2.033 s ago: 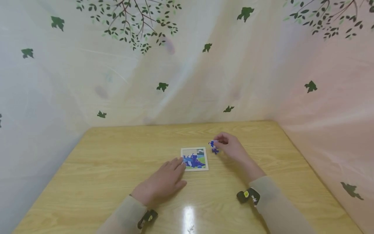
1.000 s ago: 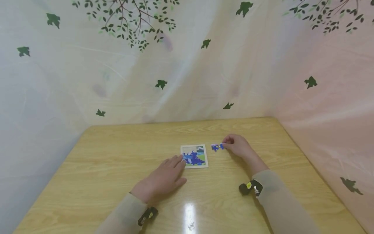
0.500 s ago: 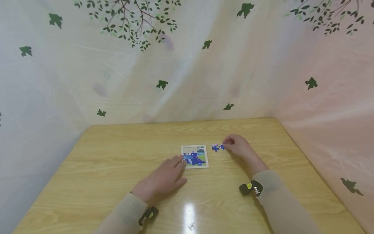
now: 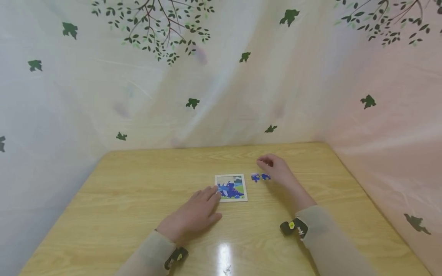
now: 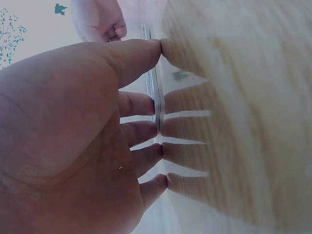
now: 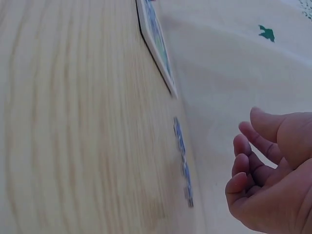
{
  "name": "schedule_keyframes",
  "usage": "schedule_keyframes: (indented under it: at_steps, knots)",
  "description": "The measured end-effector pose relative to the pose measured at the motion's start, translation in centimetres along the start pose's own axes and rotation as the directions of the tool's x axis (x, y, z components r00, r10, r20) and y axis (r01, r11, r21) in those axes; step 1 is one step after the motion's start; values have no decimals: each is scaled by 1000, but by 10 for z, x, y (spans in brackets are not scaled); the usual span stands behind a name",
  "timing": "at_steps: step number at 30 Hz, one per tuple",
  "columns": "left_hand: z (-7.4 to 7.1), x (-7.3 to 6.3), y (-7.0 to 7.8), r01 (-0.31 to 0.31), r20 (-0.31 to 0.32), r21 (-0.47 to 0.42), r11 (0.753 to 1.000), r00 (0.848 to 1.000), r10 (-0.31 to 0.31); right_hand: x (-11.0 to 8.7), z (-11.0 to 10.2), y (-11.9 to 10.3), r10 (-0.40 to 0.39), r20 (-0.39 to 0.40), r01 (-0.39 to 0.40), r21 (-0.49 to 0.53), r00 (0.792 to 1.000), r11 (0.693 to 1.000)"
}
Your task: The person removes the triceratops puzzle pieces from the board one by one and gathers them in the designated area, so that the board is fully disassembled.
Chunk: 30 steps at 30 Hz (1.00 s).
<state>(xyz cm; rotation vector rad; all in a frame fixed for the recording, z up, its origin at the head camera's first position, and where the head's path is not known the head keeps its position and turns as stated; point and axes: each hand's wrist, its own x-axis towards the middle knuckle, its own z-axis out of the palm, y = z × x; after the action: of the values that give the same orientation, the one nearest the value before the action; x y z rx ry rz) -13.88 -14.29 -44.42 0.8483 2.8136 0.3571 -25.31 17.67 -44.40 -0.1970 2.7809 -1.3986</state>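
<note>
A small puzzle board (image 4: 245, 188) with a white frame lies at mid-table, showing a blue dinosaur picture. Bare board shows along its upper left inside. My left hand (image 4: 193, 214) rests on the table with outstretched fingers, the fingertips at the board's left edge. To the right of the board are two blue puzzle pieces, the left piece (image 4: 255, 178) and the right piece (image 4: 265, 176), lying side by side. Above and just behind them my right hand (image 4: 277, 170) hovers with loosely bent fingers. The right wrist view shows nothing between its thumb and fingers, and the pieces (image 6: 183, 163) edge-on below.
The wooden table (image 4: 121, 184) reaches back to a pale curtain (image 4: 221, 88) printed with leaves and birds. Each wrist carries a small black camera, the left camera (image 4: 176, 258) and the right camera (image 4: 293, 227). A bright light reflection lies near the table's front.
My right hand carried a puzzle piece rightward, set it beside the other piece, then let go and lifted away up and left. My left hand has stayed at the board.
</note>
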Motion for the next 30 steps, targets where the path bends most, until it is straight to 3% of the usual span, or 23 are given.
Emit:
schedule_keyframes:
  at_steps: [9, 23, 30]
  knots:
    - [2, 2, -2, 2, 7, 9, 1000, 1000, -2, 3, 23, -18, -105, 87, 108, -21, 991, 994]
    - [4, 3, -2, -2, 5, 10, 1000, 1000, 1, 5, 46, -28, -85, 183, 101, -79, 979, 992]
    - [4, 4, -3, -7, -4, 11, 1000, 1000, 7, 4, 49, -29, -116, 237, 143, -101, 965, 985]
